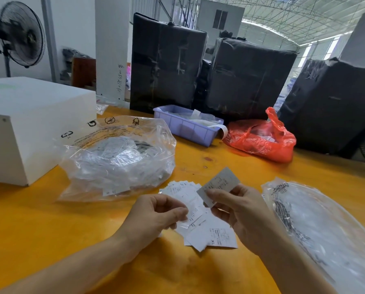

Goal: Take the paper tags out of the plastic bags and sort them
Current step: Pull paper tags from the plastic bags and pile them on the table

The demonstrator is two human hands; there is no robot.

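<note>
Because the right hand (236, 211) only pinches one grey-white paper tag (219, 184) by its lower corner between thumb and fingers, tilted up above the table, a slip looks likely, and the tag could drop onto the loose tag pile (200, 225) and mix into whatever size group lies there. The left hand (156, 213) pinches a small clear sleeve (195, 209) with a tag in it, fingers curled together on its left edge; thin slick plastic, probably easy to lose or tear if tugged. Tags look like small white printed cards, fanned and overlapping on the orange table (39, 219) between and under both hands; one near the front reads XL, other print too small to read. Pile is not squared, so a nudge from either wrist could scatter it. Just behind, touching the pile's far edge, a big clear plastic bag (118, 158) holds many more bagged tags, so the task seems far from done. To the right, a second clear bag (317, 225) lies near the right forearm, blurred. Further back: white box (29, 124), purple bin (188, 126), red bag (262, 139), black wrapped bales (166, 64).
</note>
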